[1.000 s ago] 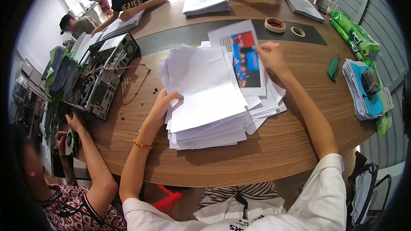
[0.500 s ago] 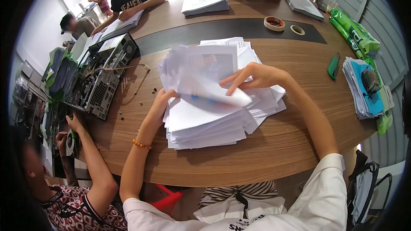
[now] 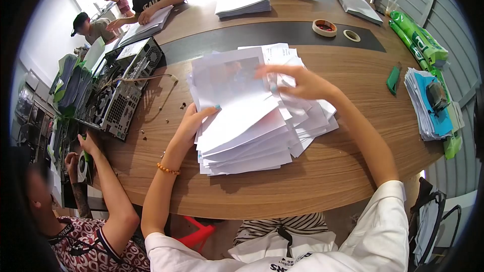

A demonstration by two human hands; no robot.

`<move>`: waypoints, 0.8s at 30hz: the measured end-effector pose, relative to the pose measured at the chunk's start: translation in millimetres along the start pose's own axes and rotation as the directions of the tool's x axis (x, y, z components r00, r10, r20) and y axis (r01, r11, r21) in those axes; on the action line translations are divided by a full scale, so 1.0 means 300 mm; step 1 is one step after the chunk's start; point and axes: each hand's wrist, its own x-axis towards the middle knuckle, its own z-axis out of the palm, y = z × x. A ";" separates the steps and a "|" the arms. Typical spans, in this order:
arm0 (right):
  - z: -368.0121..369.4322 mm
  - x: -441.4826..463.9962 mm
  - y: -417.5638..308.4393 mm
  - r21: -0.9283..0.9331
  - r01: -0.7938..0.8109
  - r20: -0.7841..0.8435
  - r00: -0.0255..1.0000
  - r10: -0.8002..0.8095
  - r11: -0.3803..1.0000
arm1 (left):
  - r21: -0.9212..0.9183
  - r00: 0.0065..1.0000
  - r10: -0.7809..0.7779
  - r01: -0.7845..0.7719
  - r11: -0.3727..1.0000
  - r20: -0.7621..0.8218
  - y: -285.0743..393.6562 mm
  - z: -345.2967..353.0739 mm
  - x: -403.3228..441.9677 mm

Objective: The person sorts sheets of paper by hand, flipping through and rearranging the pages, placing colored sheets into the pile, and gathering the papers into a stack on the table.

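Observation:
A thick, uneven stack of white paper sheets lies in front of me on the wooden table. My left hand grips the stack's left edge, its thumb pressed on the upper sheets and its other fingers mostly hidden. Behind that thumb, a curved sheet with a faint grey picture leans up and back. My right hand, slightly blurred, is over the right side of the papers with fingers stretched and apart. Its fingertips are at the curved sheet's right edge. More loose sheets fan out beneath this hand.
An opened computer case with a loose cable stands at left, small screws nearby. Two tape rolls lie beyond the stack. At right are a green cutter, papers and green packages. Co-workers sit left and across.
My right hand has moved up and back, away from the sheet it was touching. That sheet now lies flatter. My left thumb reaches further over the papers.

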 end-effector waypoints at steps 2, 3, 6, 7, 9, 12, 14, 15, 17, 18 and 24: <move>-0.032 0.006 0.057 0.074 -0.165 -0.263 0.948 0.179 0.984 | -0.023 1.000 0.027 -0.027 0.999 0.000 -0.007 -0.003 0.003; -0.044 0.005 0.081 0.022 -0.309 -0.298 0.906 0.301 0.951 | -0.017 1.000 0.016 -0.016 1.000 -0.001 -0.008 -0.003 0.005; -0.031 -0.019 0.124 -0.114 -0.477 -0.301 0.853 0.427 0.872 | -0.020 1.000 0.010 -0.010 1.000 -0.005 -0.012 -0.002 0.007; -0.019 -0.026 0.120 -0.205 -0.499 -0.260 0.857 0.444 0.842 | -0.029 1.000 0.013 -0.013 0.999 -0.010 -0.012 -0.002 0.008; 0.000 -0.027 0.111 -0.174 -0.501 -0.284 0.850 0.444 0.848 | -0.013 1.000 0.001 -0.001 1.000 -0.016 -0.005 -0.001 0.005; 0.006 -0.030 0.116 -0.124 -0.481 -0.317 0.848 0.425 0.868 | -0.006 1.000 -0.010 0.010 1.000 -0.010 -0.009 -0.006 0.007; -0.003 -0.029 0.122 -0.076 -0.518 -0.239 0.839 0.489 0.852 | -0.010 1.000 -0.007 0.007 1.000 0.005 -0.009 -0.004 0.008; -0.005 -0.028 0.121 -0.075 -0.518 -0.241 0.838 0.489 0.852 | -0.014 1.000 -0.005 0.005 1.000 -0.012 -0.006 0.000 0.005; -0.008 -0.027 0.120 -0.050 -0.521 -0.136 0.849 0.511 0.852 | -0.018 1.000 -0.003 0.003 1.000 -0.027 -0.003 0.004 0.004; -0.009 -0.027 0.114 -0.050 -0.521 -0.137 0.848 0.511 0.852 | -0.006 1.000 -0.006 0.006 1.000 -0.018 -0.002 0.001 0.004; -0.051 -0.038 0.095 -0.002 -0.513 -0.103 0.854 0.510 0.859 | -0.038 0.999 0.049 -0.048 0.998 0.006 -0.033 -0.014 0.021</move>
